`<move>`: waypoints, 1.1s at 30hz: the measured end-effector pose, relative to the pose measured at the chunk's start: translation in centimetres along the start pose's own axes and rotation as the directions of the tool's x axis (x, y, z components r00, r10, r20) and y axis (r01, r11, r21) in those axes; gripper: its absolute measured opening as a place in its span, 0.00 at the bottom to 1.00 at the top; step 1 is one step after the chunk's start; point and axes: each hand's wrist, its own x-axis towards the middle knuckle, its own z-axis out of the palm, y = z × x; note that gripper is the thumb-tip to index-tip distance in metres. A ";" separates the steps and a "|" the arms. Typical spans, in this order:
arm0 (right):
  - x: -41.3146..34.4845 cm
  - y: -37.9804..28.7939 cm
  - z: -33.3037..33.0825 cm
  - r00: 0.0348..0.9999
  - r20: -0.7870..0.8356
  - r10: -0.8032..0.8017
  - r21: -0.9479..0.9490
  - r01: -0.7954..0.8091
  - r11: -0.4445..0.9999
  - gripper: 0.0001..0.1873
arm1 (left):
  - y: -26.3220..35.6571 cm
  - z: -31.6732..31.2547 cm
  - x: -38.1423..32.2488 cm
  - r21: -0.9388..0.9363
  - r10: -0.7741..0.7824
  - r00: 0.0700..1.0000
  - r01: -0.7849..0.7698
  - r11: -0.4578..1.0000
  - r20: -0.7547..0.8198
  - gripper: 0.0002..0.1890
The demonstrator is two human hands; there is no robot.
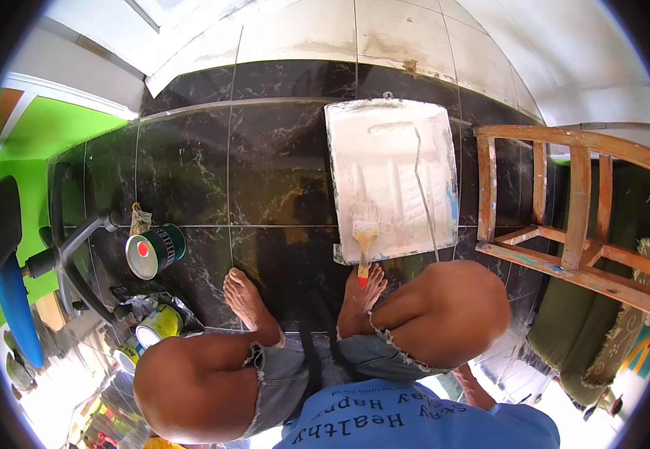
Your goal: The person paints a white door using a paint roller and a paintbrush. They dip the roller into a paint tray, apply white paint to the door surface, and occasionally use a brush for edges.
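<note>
Neither of my hands is in view; part of my right forearm (471, 386) shows behind the right knee, which hides what lies past it. Before me on the floor lies a paint tray (381, 174) coated in white paint. A paint roller (390, 128) covered in white rests at its far end, its thin metal rod running toward my right knee, where the handle is hidden. Across the tray's near left part lies a flat paintbrush (365, 236) with white-coated bristles and a red-tipped wooden handle pointing at my right foot.
A dark green thinner can (170, 247) lies tilted at left, near a crumpled rag (140, 219). Paint tins (159, 325) stand by my left knee. A swivel chair base (72, 252) is farther left. At right is a wooden frame (578, 207). Tiled wall (297, 33) rises ahead.
</note>
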 end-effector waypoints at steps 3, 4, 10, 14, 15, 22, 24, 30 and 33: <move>0.4 1.1 -0.4 1.000 0.018 -0.023 0.027 0.023 0.999 0.09 | 0.1 -0.7 -0.1 0.024 -0.026 0.999 0.027 0.999 -0.019 0.39; 0.8 1.4 -0.4 0.999 0.026 -0.030 0.037 0.029 0.999 0.09 | 0.2 -0.7 0.1 0.028 -0.033 0.999 0.033 0.999 -0.022 0.38; 0.8 2.1 0.3 0.998 0.064 -0.011 0.092 0.005 0.996 0.09 | 0.4 -0.3 -0.1 0.053 -0.097 0.995 0.098 0.994 -0.024 0.38; 1.0 2.4 -0.5 0.998 0.057 -0.018 0.121 0.011 0.993 0.09 | 0.7 -0.6 0.6 0.067 -0.104 0.995 0.104 0.992 -0.010 0.37; 1.1 2.5 -0.5 0.998 0.061 -0.019 0.124 0.012 0.992 0.09 | 0.7 -0.5 0.8 0.064 -0.102 0.995 0.103 0.993 -0.012 0.37; 0.0 2.6 1.2 0.994 0.044 0.102 0.133 -0.107 0.985 0.08 | 0.8 -1.5 1.7 0.093 -0.075 0.997 0.076 0.993 -0.011 0.36; -0.7 2.3 1.5 0.987 0.045 0.153 0.125 -0.158 0.980 0.08 | 0.6 -1.6 1.8 0.098 -0.070 0.997 0.071 0.993 -0.013 0.36; -1.8 1.8 2.5 0.977 -0.022 0.214 0.102 -0.211 0.972 0.08 | 0.3 -2.7 2.5 0.129 -0.033 0.999 0.037 0.991 -0.033 0.35; -1.9 0.6 3.0 0.960 -0.048 0.277 0.047 -0.275 0.960 0.09 | 0.3 -3.1 2.9 0.141 -0.013 0.999 0.019 0.990 -0.046 0.35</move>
